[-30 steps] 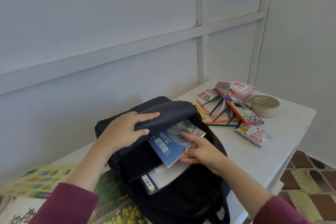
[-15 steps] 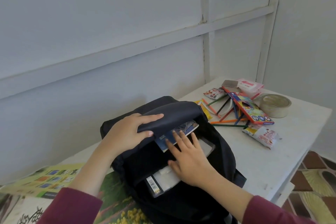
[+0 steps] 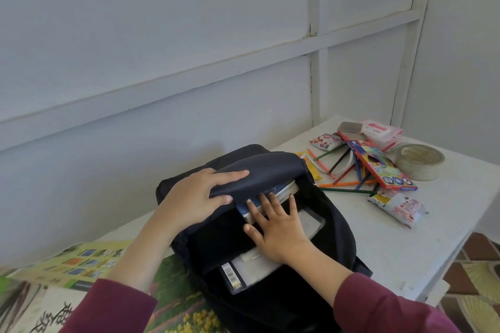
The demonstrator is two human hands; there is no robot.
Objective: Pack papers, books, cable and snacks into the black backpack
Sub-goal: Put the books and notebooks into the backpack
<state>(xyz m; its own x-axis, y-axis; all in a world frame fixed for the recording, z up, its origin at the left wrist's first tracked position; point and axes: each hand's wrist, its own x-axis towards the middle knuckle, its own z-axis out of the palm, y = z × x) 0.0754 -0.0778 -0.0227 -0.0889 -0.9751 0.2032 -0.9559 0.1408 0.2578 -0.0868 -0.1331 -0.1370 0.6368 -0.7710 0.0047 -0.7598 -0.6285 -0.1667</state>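
The black fabric backpack (image 3: 341, 230) lies on the white painted bench (image 3: 378, 246) with its main opening facing the person. The left hand (image 3: 194, 197) reaches in from a maroon sleeve and has the upper lip of the opening in its grip, fingers laid over the top of the fabric and the thumb tucked under it, lifting the lip. The right hand (image 3: 278, 227) lies flat inside the opening, grip released, its fingers straight and spread. The fingertips press on a blue-covered book (image 3: 282, 190) lodged under the raised lip, and the palm rests over white papers in a clear sleeve (image 3: 251, 270). Well to the right on the bench lies a white and red snack packet (image 3: 397, 207).
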